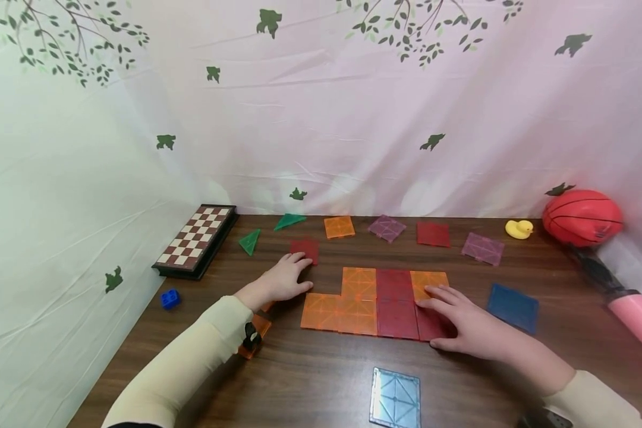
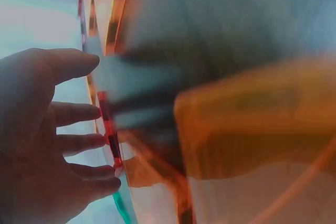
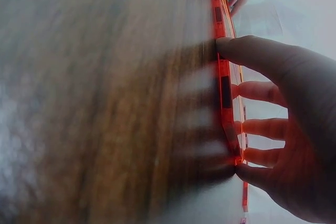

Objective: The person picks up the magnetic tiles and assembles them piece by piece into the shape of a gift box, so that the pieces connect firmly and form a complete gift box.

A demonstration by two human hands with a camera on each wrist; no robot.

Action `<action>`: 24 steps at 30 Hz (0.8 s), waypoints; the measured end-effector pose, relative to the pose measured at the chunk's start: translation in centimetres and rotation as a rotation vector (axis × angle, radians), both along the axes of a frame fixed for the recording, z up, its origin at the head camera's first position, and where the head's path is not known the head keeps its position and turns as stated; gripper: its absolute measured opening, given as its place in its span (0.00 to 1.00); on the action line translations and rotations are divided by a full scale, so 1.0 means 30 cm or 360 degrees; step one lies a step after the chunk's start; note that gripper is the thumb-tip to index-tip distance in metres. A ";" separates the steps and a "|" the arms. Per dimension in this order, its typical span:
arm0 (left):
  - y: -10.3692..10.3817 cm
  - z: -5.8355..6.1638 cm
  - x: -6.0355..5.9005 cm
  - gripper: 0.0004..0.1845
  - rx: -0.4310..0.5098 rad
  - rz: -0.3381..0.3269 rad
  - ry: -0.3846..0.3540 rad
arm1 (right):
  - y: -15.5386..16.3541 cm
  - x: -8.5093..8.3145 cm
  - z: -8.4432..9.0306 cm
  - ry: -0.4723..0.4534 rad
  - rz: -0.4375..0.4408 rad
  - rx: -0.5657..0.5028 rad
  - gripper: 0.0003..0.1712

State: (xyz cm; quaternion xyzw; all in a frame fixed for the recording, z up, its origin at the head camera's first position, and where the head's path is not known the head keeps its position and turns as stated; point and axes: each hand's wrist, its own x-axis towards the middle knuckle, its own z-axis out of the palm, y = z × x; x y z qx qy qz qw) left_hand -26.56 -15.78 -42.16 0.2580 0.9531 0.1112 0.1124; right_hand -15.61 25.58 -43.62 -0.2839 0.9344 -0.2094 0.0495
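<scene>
- A dark wooden table [image 1: 321, 380] stands against a pale cloth backdrop [image 1: 353, 119] printed with green leaves and branches.
- In the middle of the table lies a flat patch of joined tiles [image 1: 377, 300]: orange squares on its left, dark red squares in the middle, an orange one at its far right corner.
- The right hand [image 1: 462, 324] lies flat on the near right red tile of the patch, fingers spread and nearly straight, fingertips reaching the orange corner tile; it grasps nothing.
- The left hand [image 1: 283, 279] rests on the table just left of the patch, fingers relaxed, tips touching a loose red tile [image 1: 305, 249] beyond it; the wrist view is too blurred to add more.
- Loose tiles lie along the far edge: two green triangles [image 1: 270, 232], an orange square [image 1: 339, 226], two purple squares, a red square [image 1: 433, 233].
- A blue tile [image 1: 512, 307] lies right of the patch, a silvery tile [image 1: 396, 398] near the front edge.
- A chessboard [image 1: 197, 239] and a blue brick [image 1: 169, 298] sit at the left; a yellow duck [image 1: 519, 229] and an orange ball [image 1: 582, 217] at the far right.
</scene>
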 end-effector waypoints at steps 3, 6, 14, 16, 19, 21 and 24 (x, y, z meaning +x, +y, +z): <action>0.021 -0.004 0.022 0.34 0.0016 -0.0068 0.0032 | 0.001 0.000 -0.003 0.0013 -0.0001 -0.0002 0.40; 0.037 -0.002 0.046 0.33 0.0043 -0.0113 0.0059 | 0.001 -0.003 -0.003 0.0023 -0.0003 -0.0006 0.40; 0.056 -0.008 0.102 0.31 0.0087 -0.0213 0.0089 | 0.000 -0.007 -0.004 0.0041 0.0002 -0.0007 0.40; 0.058 -0.012 0.116 0.31 0.0091 -0.0236 0.0099 | 0.001 -0.007 -0.004 0.0036 0.0000 -0.0009 0.40; 0.061 -0.016 0.138 0.30 0.0103 -0.0276 0.0119 | 0.000 -0.007 -0.004 0.0026 -0.0003 -0.0006 0.40; 0.064 -0.015 0.154 0.30 0.0107 -0.0304 0.0133 | -0.001 -0.007 -0.006 0.0019 -0.0004 -0.0007 0.40; 0.073 -0.009 0.173 0.29 0.0119 -0.0342 0.0129 | 0.000 -0.008 -0.005 0.0011 -0.0006 -0.0003 0.40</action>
